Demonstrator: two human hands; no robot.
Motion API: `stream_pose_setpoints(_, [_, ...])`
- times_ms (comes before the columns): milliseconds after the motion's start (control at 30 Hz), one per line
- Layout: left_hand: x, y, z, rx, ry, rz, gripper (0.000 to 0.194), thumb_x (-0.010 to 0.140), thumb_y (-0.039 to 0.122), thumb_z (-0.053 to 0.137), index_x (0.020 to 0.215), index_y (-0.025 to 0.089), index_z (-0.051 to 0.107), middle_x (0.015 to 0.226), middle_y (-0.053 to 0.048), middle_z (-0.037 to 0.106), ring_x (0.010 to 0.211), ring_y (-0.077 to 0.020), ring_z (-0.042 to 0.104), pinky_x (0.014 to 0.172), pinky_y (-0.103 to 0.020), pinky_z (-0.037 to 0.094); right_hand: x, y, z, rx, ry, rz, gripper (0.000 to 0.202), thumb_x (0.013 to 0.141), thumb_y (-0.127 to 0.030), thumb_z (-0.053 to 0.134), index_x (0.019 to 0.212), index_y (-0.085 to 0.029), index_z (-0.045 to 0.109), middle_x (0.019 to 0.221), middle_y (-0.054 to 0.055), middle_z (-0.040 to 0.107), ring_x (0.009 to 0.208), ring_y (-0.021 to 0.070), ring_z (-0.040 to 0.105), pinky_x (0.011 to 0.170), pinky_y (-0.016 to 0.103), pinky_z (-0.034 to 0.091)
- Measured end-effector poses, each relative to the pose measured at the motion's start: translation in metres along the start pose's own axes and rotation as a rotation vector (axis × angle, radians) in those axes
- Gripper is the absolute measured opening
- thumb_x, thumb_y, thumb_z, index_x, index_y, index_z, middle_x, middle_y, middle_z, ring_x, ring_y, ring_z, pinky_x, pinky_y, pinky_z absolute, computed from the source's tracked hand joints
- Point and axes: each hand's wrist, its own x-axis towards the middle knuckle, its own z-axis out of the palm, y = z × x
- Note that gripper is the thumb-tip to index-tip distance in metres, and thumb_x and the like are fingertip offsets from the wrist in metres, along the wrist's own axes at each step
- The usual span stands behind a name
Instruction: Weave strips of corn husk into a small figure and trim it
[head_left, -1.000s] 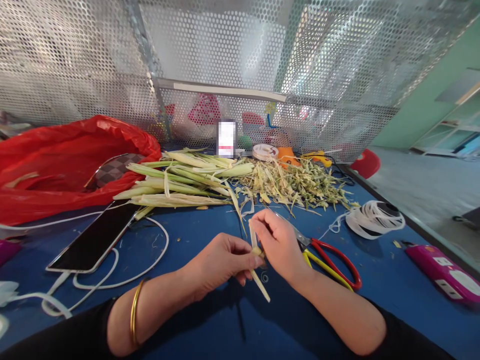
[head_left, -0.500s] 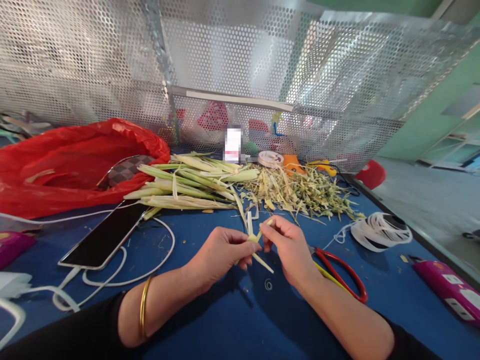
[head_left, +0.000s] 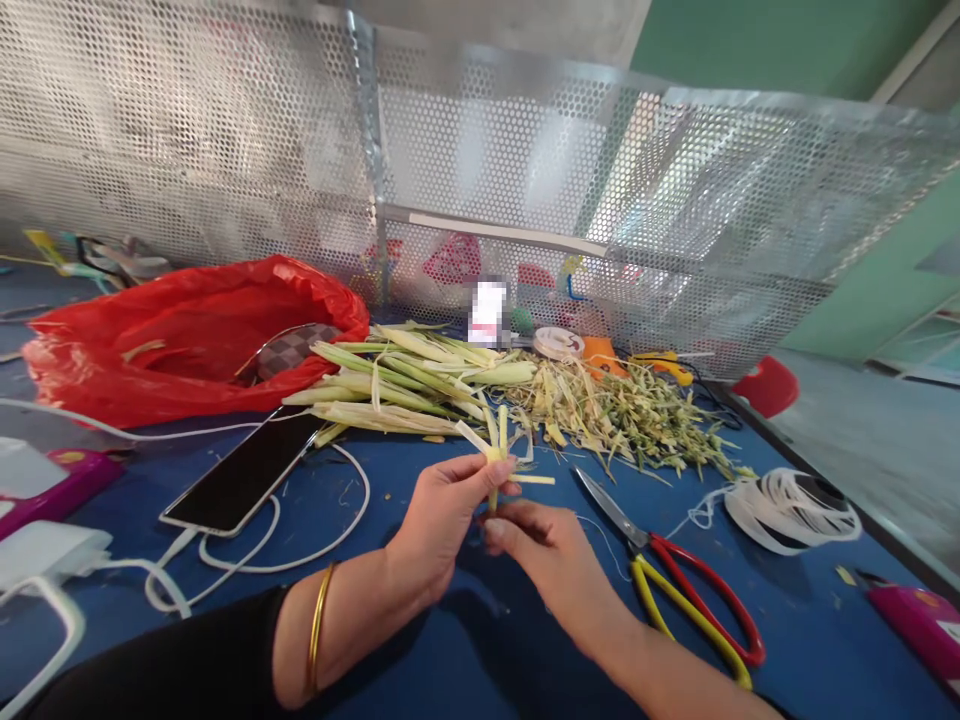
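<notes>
My left hand point(head_left: 439, 515) pinches the crossing of several pale corn husk strips point(head_left: 501, 432) between thumb and fingers. Ends of the strips fan out upward and to the right from that pinch. Just below, my right hand point(head_left: 551, 560) is closed with thumb and fingertips at the strip end hanging down; my own fingers partly hide it. Beyond both hands lies a bundle of corn husks point(head_left: 382, 415), green to cream. To the right of my right hand lie scissors point(head_left: 637, 540) with one red and one yellow handle, blades slightly parted.
A red plastic bag point(head_left: 187, 310) and a black-screened phone point(head_left: 244, 465) with a white cable are on the left. Small dried scraps point(head_left: 645, 410) form a heap behind the scissors. A white cord spool point(head_left: 795, 510) sits at right. Perforated metal mesh point(head_left: 495, 130) stands behind.
My right hand has gone from the upper right of the strips to below them. The strips now spread up and right. My view has shifted, uncovering more of the scissors.
</notes>
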Motion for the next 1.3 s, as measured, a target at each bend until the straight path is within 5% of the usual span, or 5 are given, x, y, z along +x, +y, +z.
stream_pose_setpoints(133, [-0.003,-0.008,0.003,-0.053,-0.089,-0.023,0.029,0.066,0.038,0.075,0.061,0.012,0.063,0.052,0.002,0.053,0.043,-0.0060,0.041,0.041,-0.021,0.038,0.000,0.003,0.006,0.068,0.063,0.011,0.031,0.079,-0.041,0.059,0.061,-0.016,0.066,0.065,0.003,0.063,0.065,0.0172,0.059,0.063,0.027,0.048])
stream_pose_setpoints(467, [-0.001,0.004,0.000,0.011,0.009,0.004,0.024,0.069,0.034,0.073,0.074,0.013,0.066,0.065,-0.001,0.060,0.044,-0.0081,0.049,0.036,-0.019,0.037,-0.008,-0.004,0.002,0.043,-0.050,0.008,0.028,0.082,-0.032,0.054,0.061,-0.016,0.064,0.062,0.000,0.062,0.062,0.0145,0.057,0.062,0.024,0.045])
stream_pose_setpoints(733, [0.000,-0.003,0.000,0.098,-0.162,0.039,0.018,0.069,0.026,0.072,0.063,0.012,0.063,0.055,0.002,0.053,0.045,-0.0067,0.045,0.042,-0.019,0.038,-0.002,0.000,0.001,0.108,0.047,0.046,0.032,0.082,-0.037,0.056,0.058,-0.016,0.062,0.058,0.001,0.060,0.061,0.0139,0.055,0.064,0.024,0.043])
stream_pose_setpoints(1167, [0.003,0.006,-0.001,0.113,-0.004,0.000,0.023,0.065,0.030,0.076,0.078,0.012,0.069,0.065,-0.004,0.069,0.049,-0.0113,0.055,0.046,-0.023,0.044,-0.007,-0.001,-0.004,-0.022,-0.088,-0.036,0.030,0.085,-0.032,0.053,0.062,-0.016,0.063,0.058,0.000,0.059,0.059,0.0132,0.056,0.060,0.023,0.044])
stream_pose_setpoints(1300, [0.007,0.013,-0.005,0.102,0.039,0.043,0.023,0.061,0.028,0.078,0.076,0.013,0.070,0.063,-0.002,0.067,0.059,-0.0120,0.059,0.057,-0.022,0.046,-0.003,-0.003,-0.014,-0.099,0.077,-0.020,0.029,0.086,-0.040,0.052,0.070,-0.017,0.059,0.062,0.000,0.058,0.060,0.0139,0.056,0.060,0.023,0.045])
